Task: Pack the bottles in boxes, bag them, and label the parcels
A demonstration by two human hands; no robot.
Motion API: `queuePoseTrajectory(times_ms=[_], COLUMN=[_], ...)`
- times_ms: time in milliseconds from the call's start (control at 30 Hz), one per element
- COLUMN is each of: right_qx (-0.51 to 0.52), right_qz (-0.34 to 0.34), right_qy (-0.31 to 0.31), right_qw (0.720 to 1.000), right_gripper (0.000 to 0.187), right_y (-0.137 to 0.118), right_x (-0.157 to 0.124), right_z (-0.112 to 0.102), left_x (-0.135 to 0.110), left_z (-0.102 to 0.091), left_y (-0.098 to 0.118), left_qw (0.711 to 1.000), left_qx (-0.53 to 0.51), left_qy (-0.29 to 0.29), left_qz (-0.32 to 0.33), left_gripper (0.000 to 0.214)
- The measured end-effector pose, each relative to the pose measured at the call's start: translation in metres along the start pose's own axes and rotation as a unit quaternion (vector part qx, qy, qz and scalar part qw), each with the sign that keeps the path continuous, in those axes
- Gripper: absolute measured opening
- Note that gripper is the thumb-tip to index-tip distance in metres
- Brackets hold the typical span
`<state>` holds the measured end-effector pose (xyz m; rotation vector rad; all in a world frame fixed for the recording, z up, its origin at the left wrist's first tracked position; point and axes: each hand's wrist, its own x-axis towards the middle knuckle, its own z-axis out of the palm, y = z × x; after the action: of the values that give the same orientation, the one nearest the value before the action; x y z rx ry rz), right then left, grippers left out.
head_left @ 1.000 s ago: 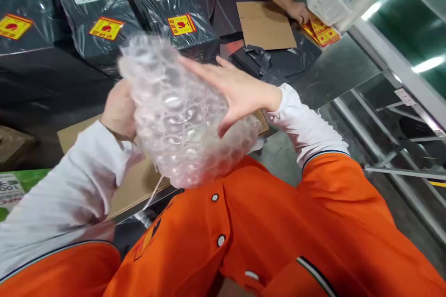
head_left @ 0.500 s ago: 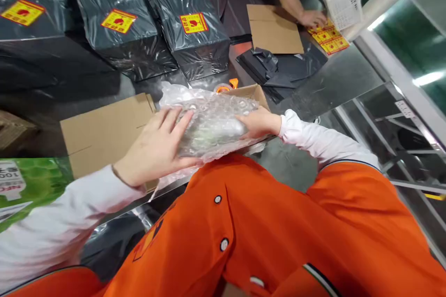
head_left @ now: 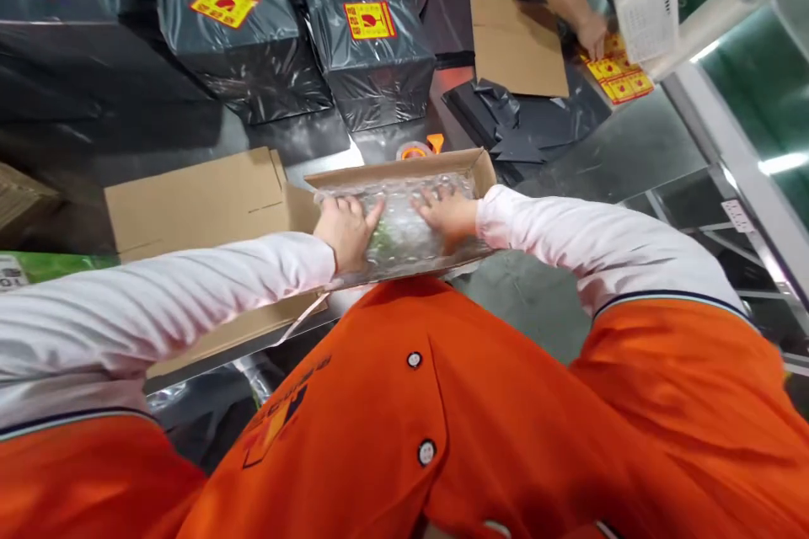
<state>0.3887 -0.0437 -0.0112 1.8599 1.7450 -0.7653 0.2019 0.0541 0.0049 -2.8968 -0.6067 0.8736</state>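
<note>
A bundle wrapped in clear bubble wrap [head_left: 401, 223] lies inside a shallow open cardboard box [head_left: 404, 168] at the table's near edge. My left hand [head_left: 345, 227] presses down on the bundle's left part, its fingers spread flat. My right hand [head_left: 446, 210] rests flat on the right part with its fingers apart. Something green shows faintly through the wrap between my hands. Both of my sleeves are white under an orange vest.
Flat cardboard [head_left: 202, 202] lies left of the box. An orange tape dispenser [head_left: 417, 150] sits just behind it. Several black wrapped parcels [head_left: 363, 38] with yellow labels fill the back. Another person's hand [head_left: 591, 34] touches yellow stickers [head_left: 623, 84] beside a cardboard sheet [head_left: 518, 46] and black bags [head_left: 511, 109].
The bubble-wrapped bundle came down from in front of my chest into the cardboard box. Both hands moved from gripping its sides to pressing flat on top.
</note>
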Motion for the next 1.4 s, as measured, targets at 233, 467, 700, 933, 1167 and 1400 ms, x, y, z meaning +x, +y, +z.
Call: queuePoseTrajectory(times_ms=[233, 467, 700, 933, 1167, 1400], right_qx=[-0.001, -0.014, 0.02, 0.085, 0.073, 0.106], right_qz=[-0.056, -0.089, -0.106, -0.067, -0.068, 0.082], right_qy=[0.108, 0.087, 0.055, 0.047, 0.107, 0.33], right_qw=[0.993, 0.992, 0.993, 0.993, 0.989, 0.935], right_gripper=[0.133, 0.119, 0.135, 0.137, 0.127, 0.041], right_y=[0.005, 0.018, 0.019, 0.046, 0.037, 0.073], right_x=[0.013, 0.02, 0.019, 0.023, 0.0, -0.083], right_z=[0.027, 0.019, 0.012, 0.021, 0.026, -0.005], left_x=[0.02, 0.014, 0.02, 0.047, 0.01, 0.05], left_z=[0.007, 0.007, 0.041, 0.033, 0.017, 0.015], left_y=[0.002, 0.003, -0.011, -0.028, -0.013, 0.009], left_qw=[0.997, 0.995, 0.984, 0.984, 0.99, 0.908], left_qx=[-0.055, -0.069, -0.171, -0.159, -0.006, 0.023], left_qy=[-0.056, 0.011, -0.008, -0.062, 0.074, 0.093], left_qz=[0.026, 0.073, 0.058, 0.05, 0.117, 0.407], left_gripper=[0.132, 0.124, 0.135, 0.137, 0.128, 0.09])
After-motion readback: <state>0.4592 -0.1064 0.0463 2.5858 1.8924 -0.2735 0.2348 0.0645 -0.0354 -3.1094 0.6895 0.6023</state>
